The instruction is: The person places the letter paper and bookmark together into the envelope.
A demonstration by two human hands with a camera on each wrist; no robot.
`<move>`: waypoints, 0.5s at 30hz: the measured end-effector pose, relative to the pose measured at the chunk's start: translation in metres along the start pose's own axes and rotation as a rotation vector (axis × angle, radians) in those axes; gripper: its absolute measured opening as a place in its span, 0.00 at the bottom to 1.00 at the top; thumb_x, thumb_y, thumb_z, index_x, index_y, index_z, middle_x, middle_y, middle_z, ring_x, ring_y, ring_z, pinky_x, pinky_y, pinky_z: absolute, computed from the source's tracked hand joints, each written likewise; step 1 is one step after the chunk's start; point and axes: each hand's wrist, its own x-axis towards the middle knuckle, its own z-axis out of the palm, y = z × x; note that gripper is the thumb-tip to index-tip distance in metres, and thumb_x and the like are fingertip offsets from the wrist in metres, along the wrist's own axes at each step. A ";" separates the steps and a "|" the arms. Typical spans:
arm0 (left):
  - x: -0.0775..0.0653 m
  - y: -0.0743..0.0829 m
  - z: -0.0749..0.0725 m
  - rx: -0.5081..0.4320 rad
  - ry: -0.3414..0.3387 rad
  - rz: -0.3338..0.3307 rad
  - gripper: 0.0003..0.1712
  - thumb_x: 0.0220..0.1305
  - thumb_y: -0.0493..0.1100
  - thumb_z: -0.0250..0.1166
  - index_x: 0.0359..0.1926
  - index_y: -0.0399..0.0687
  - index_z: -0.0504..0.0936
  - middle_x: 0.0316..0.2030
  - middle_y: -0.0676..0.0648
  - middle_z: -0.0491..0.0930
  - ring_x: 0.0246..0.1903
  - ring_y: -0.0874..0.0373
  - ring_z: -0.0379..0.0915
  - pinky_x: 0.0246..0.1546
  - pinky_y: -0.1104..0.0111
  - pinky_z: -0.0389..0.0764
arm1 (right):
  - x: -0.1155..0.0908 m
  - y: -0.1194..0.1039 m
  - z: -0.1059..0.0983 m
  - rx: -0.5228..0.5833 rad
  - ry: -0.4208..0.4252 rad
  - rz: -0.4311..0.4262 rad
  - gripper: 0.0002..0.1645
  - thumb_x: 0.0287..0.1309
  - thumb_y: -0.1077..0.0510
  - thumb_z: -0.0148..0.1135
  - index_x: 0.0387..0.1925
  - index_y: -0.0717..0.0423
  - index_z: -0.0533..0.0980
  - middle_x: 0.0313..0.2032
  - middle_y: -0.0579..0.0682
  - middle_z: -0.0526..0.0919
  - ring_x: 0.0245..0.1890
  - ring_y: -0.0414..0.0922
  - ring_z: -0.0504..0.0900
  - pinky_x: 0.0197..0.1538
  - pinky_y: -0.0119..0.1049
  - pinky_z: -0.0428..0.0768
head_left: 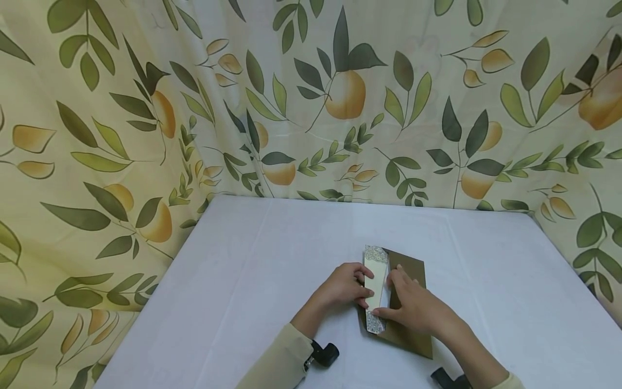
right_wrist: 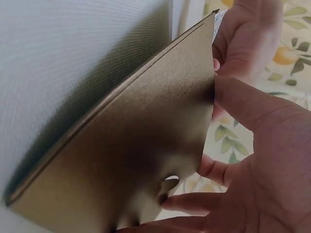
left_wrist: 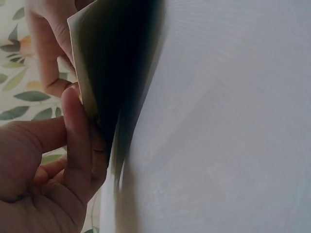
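A gold-brown folded card (head_left: pixel 410 265) lies on the white table at an angle. Along its left side runs a cream strip (head_left: pixel 376 270) with silver patterned ends. My left hand (head_left: pixel 347 283) pinches the left edge of this strip. In the left wrist view, the left thumb and fingers close on the card's edge, and its dark underside (left_wrist: pixel 121 58) shows. My right hand (head_left: pixel 418 308) holds the brown panel's inner edge, its thumb over the strip's lower end. The right wrist view shows the panel (right_wrist: pixel 146 121) tilted up, with a rounded notch near the right fingers.
A white table (head_left: pixel 272 248) spreads around both hands. Behind it and at its sides hangs a curtain (head_left: pixel 301 146) printed with leaves and fruit. A black wrist device (head_left: pixel 324 354) sits at the left sleeve, and another (head_left: pixel 449 378) at the right wrist.
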 end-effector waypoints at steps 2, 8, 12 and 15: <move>0.000 0.001 0.001 0.026 -0.008 -0.002 0.17 0.52 0.28 0.68 0.43 0.44 0.78 0.28 0.48 0.75 0.16 0.55 0.79 0.24 0.71 0.77 | 0.000 0.000 0.000 0.000 -0.007 -0.007 0.39 0.41 0.29 0.67 0.43 0.50 0.63 0.62 0.66 0.62 0.55 0.68 0.68 0.50 0.62 0.70; -0.002 0.002 0.005 0.001 -0.038 0.007 0.17 0.53 0.27 0.67 0.44 0.42 0.77 0.27 0.47 0.76 0.16 0.55 0.79 0.23 0.69 0.79 | -0.002 -0.001 -0.001 0.015 -0.017 -0.016 0.38 0.42 0.30 0.67 0.42 0.49 0.62 0.66 0.69 0.56 0.55 0.66 0.69 0.43 0.55 0.75; -0.001 0.001 0.008 -0.012 -0.042 0.018 0.17 0.54 0.27 0.66 0.44 0.42 0.76 0.28 0.47 0.75 0.16 0.55 0.78 0.22 0.68 0.79 | -0.003 -0.002 -0.002 0.021 -0.017 -0.023 0.37 0.42 0.30 0.68 0.42 0.48 0.62 0.65 0.69 0.57 0.52 0.63 0.71 0.38 0.49 0.76; -0.001 0.001 0.010 0.011 -0.052 0.033 0.16 0.55 0.28 0.66 0.45 0.42 0.76 0.26 0.48 0.75 0.15 0.56 0.78 0.22 0.69 0.79 | -0.003 -0.002 -0.002 0.018 -0.019 -0.027 0.37 0.43 0.30 0.68 0.43 0.48 0.62 0.65 0.69 0.58 0.52 0.64 0.71 0.41 0.52 0.76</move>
